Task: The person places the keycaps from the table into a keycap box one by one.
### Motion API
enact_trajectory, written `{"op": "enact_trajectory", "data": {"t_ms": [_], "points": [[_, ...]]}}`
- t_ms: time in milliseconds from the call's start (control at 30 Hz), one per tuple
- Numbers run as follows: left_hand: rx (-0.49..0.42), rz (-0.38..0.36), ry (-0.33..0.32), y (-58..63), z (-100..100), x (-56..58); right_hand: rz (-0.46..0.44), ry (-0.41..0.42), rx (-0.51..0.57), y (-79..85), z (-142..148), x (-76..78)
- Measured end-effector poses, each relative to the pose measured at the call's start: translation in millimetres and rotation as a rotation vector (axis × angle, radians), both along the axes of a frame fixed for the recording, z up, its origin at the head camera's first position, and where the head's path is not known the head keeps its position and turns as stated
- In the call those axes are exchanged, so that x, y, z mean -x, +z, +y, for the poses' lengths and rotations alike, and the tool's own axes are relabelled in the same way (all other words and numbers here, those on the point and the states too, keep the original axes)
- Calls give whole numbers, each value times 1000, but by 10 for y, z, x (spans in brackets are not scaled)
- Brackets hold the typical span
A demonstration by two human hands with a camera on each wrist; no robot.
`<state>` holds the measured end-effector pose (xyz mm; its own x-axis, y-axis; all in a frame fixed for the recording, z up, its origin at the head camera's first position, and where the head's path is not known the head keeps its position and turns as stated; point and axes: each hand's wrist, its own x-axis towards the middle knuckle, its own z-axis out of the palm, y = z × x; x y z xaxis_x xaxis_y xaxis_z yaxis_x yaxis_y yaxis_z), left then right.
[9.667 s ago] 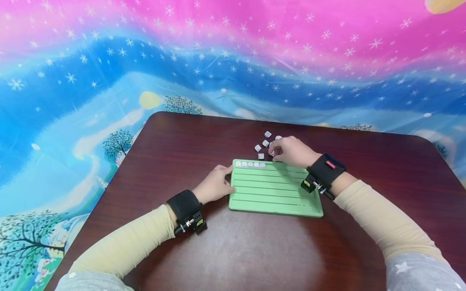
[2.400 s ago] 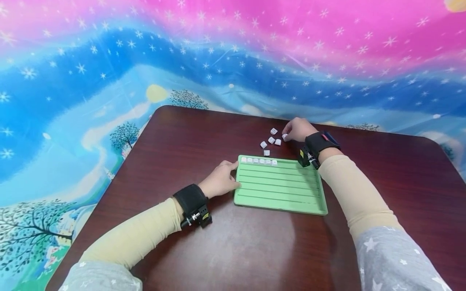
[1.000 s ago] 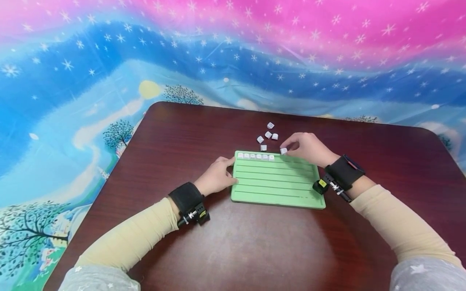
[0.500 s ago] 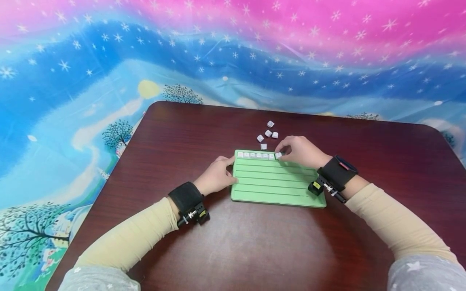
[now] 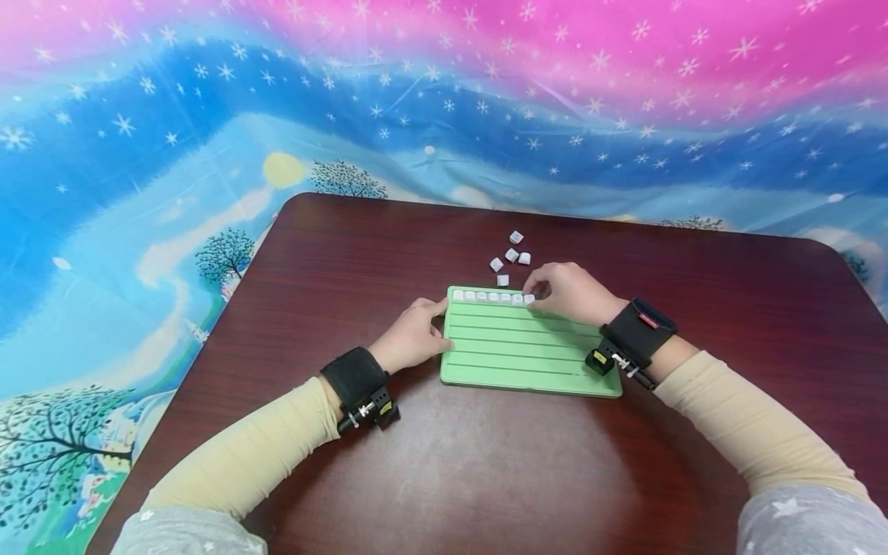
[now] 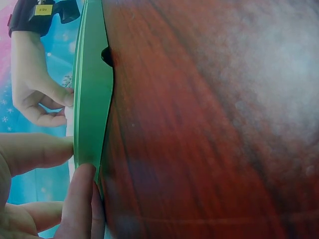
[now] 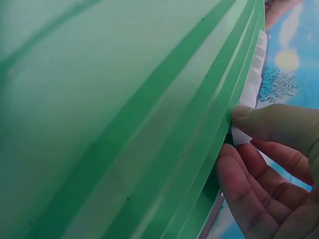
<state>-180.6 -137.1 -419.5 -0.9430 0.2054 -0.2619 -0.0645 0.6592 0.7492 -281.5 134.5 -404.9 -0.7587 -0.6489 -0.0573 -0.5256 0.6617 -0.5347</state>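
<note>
A shallow green tray [image 5: 520, 351] with raised ridges lies on the table. White keycaps [image 5: 482, 297] stand side by side in its back slot, starting from the left end. My right hand [image 5: 576, 293] pinches another keycap [image 7: 241, 136] between thumb and fingers at the right end of that row, down in the slot. My left hand [image 5: 409, 339] holds the tray's left edge, with thumb and fingers against its rim and side wall in the left wrist view. Several loose keycaps [image 5: 511, 255] lie just behind the tray, some tilted.
The dark wooden table [image 5: 333, 254] has rounded back corners. A pink and blue printed cloth [image 5: 416, 116] hangs behind it. Each wrist wears a black strap with a small camera [image 5: 600, 360].
My right hand has brought a keycap from the loose group leftward to the row, and the keycap now sits lower, level with its neighbours. The left hand keeps its hold on the tray.
</note>
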Motion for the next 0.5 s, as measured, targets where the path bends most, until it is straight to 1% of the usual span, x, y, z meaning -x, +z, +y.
{"op": "enact_trajectory", "data": {"t_ms": [233,500], "points": [[7,3,-6,-20,1,0,18,1,-25,1,15,-22],[8,10,-7,-4,-6,-4,5,-7,-20,27,17,-36]]}}
